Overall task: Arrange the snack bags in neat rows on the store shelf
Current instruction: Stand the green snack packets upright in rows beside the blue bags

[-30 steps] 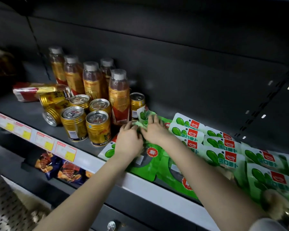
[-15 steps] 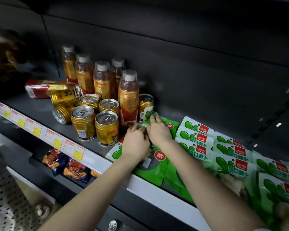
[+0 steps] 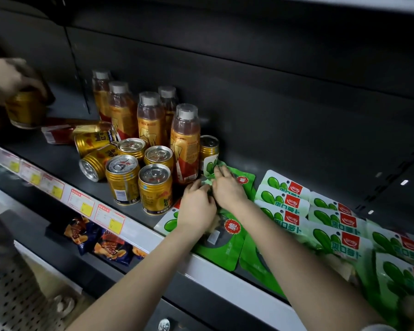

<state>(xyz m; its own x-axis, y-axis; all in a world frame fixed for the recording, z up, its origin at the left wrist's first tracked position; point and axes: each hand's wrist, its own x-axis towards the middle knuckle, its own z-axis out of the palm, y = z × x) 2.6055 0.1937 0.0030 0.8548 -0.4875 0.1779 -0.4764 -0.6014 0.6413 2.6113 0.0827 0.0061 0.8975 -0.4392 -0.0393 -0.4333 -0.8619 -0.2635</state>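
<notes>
Green snack bags (image 3: 225, 237) lie flat on the dark shelf (image 3: 139, 211), and white-and-green snack bags (image 3: 284, 199) overlap in rows to their right. My left hand (image 3: 197, 206) and my right hand (image 3: 227, 187) lie side by side on a green bag at the left end of the pile. The left hand's fingers curl down onto the bag's top edge. The right hand's fingers stretch forward over a small white-and-green bag (image 3: 209, 164) leaning against a can. What lies under the palms is hidden.
Gold drink cans (image 3: 154, 187) and orange bottles (image 3: 184, 144) stand just left of the bags; two cans lie tipped over. Another person's hand (image 3: 8, 77) grips a gold can at far left. Price tags (image 3: 82, 206) line the shelf edge. Dark chip bags (image 3: 110, 249) sit on the shelf below.
The view has shifted left. Both my hands stay on the same green bag with little movement. Another person's hand with a can has come into sight at the left.
</notes>
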